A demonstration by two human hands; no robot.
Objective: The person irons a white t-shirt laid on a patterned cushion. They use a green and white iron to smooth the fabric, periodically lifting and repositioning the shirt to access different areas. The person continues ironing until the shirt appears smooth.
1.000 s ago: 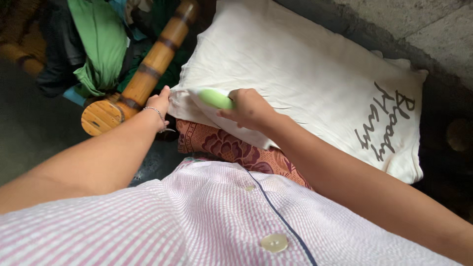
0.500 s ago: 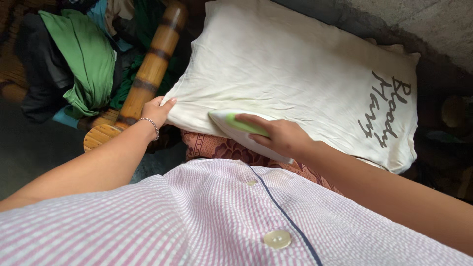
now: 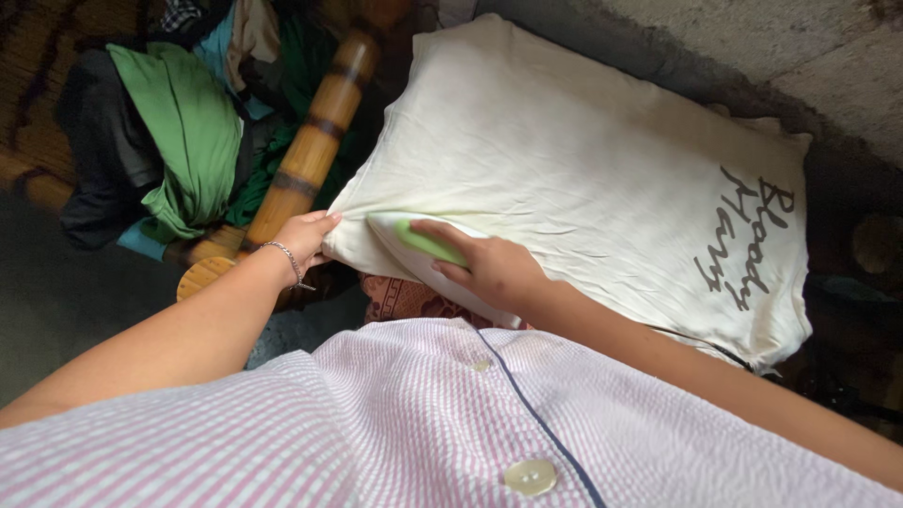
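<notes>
So I've got the cream t-shirt spread flat over the patterned reddish cloth that's covering my worktop, printed side up, with the dark lettering way over on the right end. My right hand is wrapped around the green handle of the little iron, fingers closed over the top, and the iron is sitting on the near left corner of the shirt, right by the hem edge. My left hand is pinching that same corner between thumb and fingers, pulling the fabric taut just beside the iron. Bracelet on that wrist, if anyone cares.

Progress-wise, I'd say I'm partway in. The big middle stretch of the shirt looks pretty smooth, but there are fine creases fanning out from the corner where I'm working, plus a few small wrinkles just to the right of the iron. The far right end with the print and the bottom right corner hanging off the edge look like they need a pass too, though I can't really tell from this angle how flat they are.

Off to the far left there's a bamboo pole and behind it a heap of clothes, mostly green and dark stuff, none of it folded. So yeah, plenty left in the pile
</notes>
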